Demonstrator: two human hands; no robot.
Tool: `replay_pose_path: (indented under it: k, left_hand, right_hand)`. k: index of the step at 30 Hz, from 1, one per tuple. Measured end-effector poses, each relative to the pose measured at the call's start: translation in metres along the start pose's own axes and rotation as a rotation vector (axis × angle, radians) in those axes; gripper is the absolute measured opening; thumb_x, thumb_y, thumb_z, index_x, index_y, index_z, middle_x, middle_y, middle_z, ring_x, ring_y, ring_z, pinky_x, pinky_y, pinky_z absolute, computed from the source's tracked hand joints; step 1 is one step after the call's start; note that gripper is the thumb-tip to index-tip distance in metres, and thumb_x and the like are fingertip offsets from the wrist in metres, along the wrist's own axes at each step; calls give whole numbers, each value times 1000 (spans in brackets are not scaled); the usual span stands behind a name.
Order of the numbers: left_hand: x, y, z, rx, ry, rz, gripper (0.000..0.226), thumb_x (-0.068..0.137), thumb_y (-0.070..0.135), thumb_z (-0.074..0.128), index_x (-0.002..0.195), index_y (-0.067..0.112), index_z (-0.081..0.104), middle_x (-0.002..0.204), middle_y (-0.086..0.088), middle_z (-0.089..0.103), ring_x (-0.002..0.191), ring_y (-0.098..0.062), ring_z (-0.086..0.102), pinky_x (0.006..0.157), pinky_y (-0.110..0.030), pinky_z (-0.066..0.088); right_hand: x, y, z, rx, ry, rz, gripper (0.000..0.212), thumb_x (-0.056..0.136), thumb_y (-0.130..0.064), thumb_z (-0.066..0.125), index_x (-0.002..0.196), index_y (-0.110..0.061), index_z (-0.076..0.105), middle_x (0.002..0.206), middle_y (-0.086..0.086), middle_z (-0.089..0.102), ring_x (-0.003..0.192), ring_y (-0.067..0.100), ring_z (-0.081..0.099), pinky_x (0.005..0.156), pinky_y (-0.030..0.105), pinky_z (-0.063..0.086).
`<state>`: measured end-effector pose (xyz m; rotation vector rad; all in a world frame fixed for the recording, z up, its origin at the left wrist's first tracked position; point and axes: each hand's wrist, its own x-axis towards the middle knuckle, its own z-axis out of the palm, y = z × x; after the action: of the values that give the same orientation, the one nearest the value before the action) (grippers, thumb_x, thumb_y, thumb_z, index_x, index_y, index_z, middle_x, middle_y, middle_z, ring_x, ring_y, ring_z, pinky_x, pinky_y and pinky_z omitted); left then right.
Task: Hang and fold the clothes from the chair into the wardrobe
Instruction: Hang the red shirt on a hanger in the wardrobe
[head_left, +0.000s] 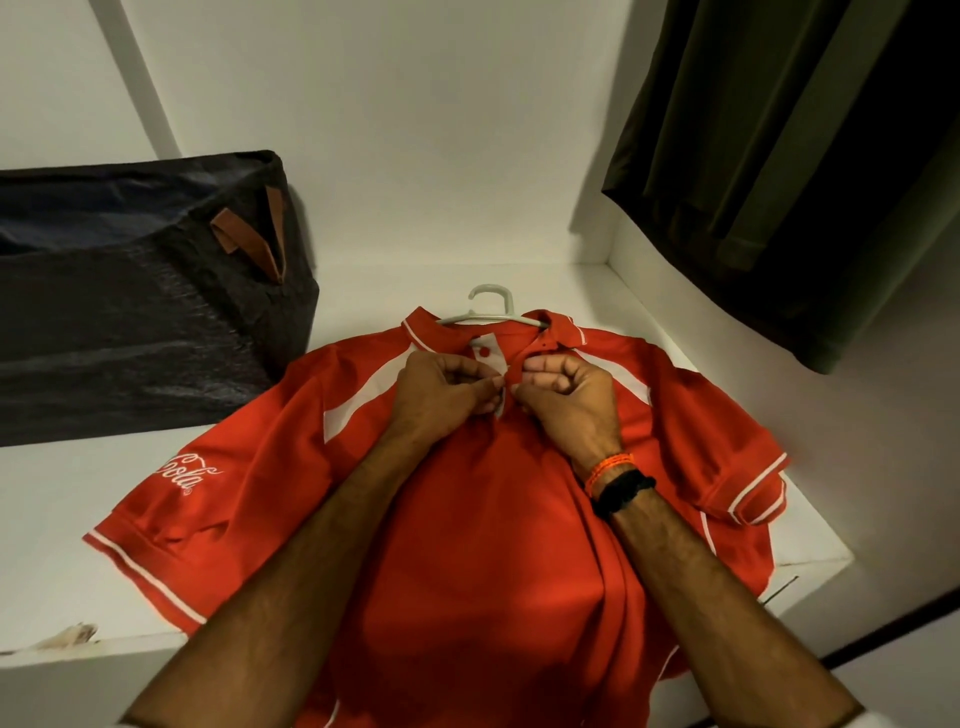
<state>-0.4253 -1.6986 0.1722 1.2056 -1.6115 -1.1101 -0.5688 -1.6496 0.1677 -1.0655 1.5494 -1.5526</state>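
Note:
A red polo shirt (493, 519) with white stripes lies face up on the white wardrobe shelf (363, 291), its hem hanging over the front edge. A pale plastic hanger (493, 306) sits inside the collar, hook pointing to the back wall. My left hand (441, 389) pinches the white button placket just below the collar. My right hand (566, 400) pinches the opposite red edge of the placket, fingertips almost meeting the left hand's. One red button shows above my fingers; the lower one is hidden.
A dark fabric storage box (145, 296) with brown leather handles stands at the shelf's left. Dark green garments (789, 156) hang at the upper right. The shelf's front edge (78, 639) is chipped at the left.

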Motion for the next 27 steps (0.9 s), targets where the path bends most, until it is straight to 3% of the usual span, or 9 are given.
replay_pose_path:
  k: [4,9,14,17,21,25,27]
  left_hand:
    - [-1,0,-1,-32,-3,-12,11,82,11,76,93,8,76,82,-7,75,71,-16,74,72,-27,60]
    - [-2,0,-2,-50,-8,3,7,83,9,76,84,16,75,78,-5,75,72,-17,74,76,-32,61]
    - [-1,0,-2,-26,-28,-8,11,84,8,74,83,19,74,80,-7,75,72,-19,74,78,-37,61]
    - [-3,5,-3,-55,-36,-46,9,87,10,72,82,17,75,86,-10,76,71,-20,74,76,-33,61]
    - [-4,6,-2,62,-51,6,9,82,25,78,87,18,75,76,3,74,61,-7,71,62,-14,56]
    - [-2,2,0,53,-15,-12,5,86,18,74,84,22,71,82,-2,75,62,-12,72,68,-26,60]
    - [-2,2,2,61,3,-19,6,87,17,73,84,21,71,80,0,73,60,-11,71,65,-25,59]
  right_hand:
    - [-1,0,0,-8,-10,-11,21,78,0,77,87,-18,70,71,2,71,62,11,63,68,29,55]
    - [-2,-4,0,102,-43,8,18,88,5,63,84,-11,69,68,4,70,61,10,67,57,20,54]
    - [-6,-2,0,24,-35,-75,20,79,7,74,85,-11,69,72,3,72,60,9,66,56,21,56]
    - [-5,0,-1,-14,-27,-106,23,75,8,78,84,-12,69,76,7,75,63,14,66,61,28,57]
    - [-3,3,0,-38,-41,-116,28,74,9,78,82,-16,68,76,5,75,68,17,69,70,37,59]
    - [-2,2,1,10,-67,-65,29,72,12,78,85,-12,67,80,9,75,70,17,72,69,31,59]
    - [-2,1,1,18,-60,-49,29,72,11,80,83,-12,66,80,8,75,69,16,71,69,31,58]
